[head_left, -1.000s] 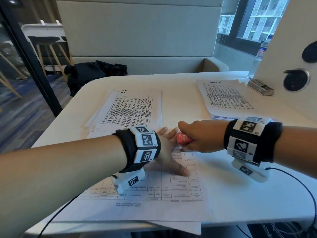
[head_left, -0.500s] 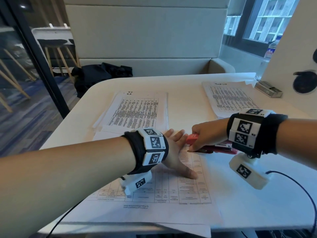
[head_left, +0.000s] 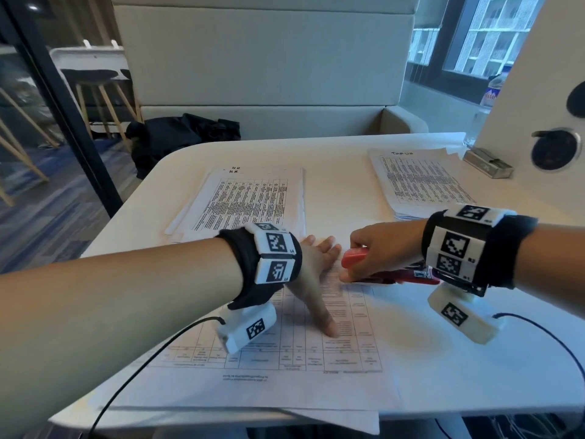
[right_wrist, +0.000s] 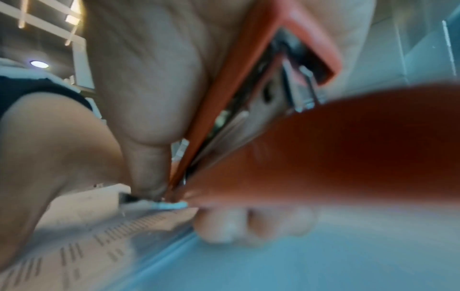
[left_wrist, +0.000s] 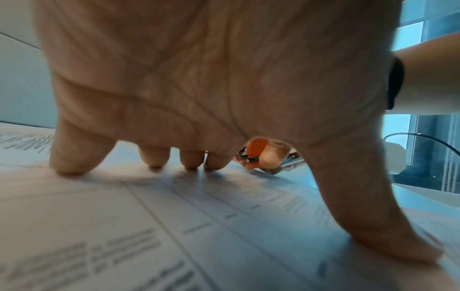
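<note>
A printed sheet with a table (head_left: 285, 353) lies on the white table (head_left: 443, 359) in front of me. My left hand (head_left: 316, 274) lies flat on it, fingers spread, fingertips (left_wrist: 67, 167) pressing the paper (left_wrist: 124, 226). My right hand (head_left: 376, 248) grips a red stapler (head_left: 354, 258) at the sheet's far right corner, its nose just right of my left fingers. From the left wrist the stapler (left_wrist: 256, 155) shows past my palm. In the right wrist view the stapler (right_wrist: 323, 147) stands agape, its mouth over the paper's corner (right_wrist: 159, 204), my thumb on top.
Two more printed stacks lie farther back, one at the middle (head_left: 250, 201) and one at the right (head_left: 418, 182). A small metal box (head_left: 487, 163) sits by the white side panel. A black bag (head_left: 183, 137) rests on the bench behind. Cables trail from both wrists.
My right wrist has risen off the table and the stapler's body has come into view under it. The left hand has stayed on the sheet.
</note>
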`<action>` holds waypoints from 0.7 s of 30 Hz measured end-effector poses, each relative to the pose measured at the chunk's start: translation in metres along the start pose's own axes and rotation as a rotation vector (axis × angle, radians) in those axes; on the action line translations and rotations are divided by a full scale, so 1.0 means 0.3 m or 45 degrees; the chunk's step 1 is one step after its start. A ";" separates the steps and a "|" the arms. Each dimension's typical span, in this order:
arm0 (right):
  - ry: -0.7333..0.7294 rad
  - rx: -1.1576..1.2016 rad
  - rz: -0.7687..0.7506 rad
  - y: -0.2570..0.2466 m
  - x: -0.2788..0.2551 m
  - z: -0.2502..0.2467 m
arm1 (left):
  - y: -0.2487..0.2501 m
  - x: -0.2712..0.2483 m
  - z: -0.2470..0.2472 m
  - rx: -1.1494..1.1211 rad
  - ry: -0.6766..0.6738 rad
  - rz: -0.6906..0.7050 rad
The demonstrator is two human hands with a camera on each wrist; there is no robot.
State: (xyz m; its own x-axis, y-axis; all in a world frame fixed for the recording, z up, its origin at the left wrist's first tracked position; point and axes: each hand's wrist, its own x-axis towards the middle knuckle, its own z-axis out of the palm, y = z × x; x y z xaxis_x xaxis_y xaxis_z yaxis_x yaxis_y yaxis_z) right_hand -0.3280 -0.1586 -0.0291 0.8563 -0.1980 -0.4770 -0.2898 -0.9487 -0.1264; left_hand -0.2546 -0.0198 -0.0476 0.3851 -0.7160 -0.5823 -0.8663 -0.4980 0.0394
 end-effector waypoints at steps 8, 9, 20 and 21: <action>0.340 -0.239 -0.099 0.026 -0.018 0.010 | 0.018 -0.011 0.008 -0.015 0.041 -0.029; 0.356 -0.229 -0.100 0.030 -0.018 0.013 | 0.022 -0.013 0.009 -0.017 0.048 -0.036; 0.357 -0.279 -0.147 0.006 -0.026 0.007 | 0.035 -0.006 0.016 0.045 0.057 -0.073; 0.351 -0.299 -0.139 -0.002 -0.025 -0.002 | 0.035 -0.006 0.017 0.053 0.059 -0.070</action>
State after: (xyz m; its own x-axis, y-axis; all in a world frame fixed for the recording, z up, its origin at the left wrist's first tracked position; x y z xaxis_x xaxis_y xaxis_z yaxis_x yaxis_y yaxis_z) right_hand -0.3340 -0.1568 -0.0251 0.9690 -0.1210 -0.2156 -0.1118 -0.9922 0.0546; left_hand -0.2661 -0.0213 -0.0503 0.4461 -0.7102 -0.5446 -0.8554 -0.5173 -0.0262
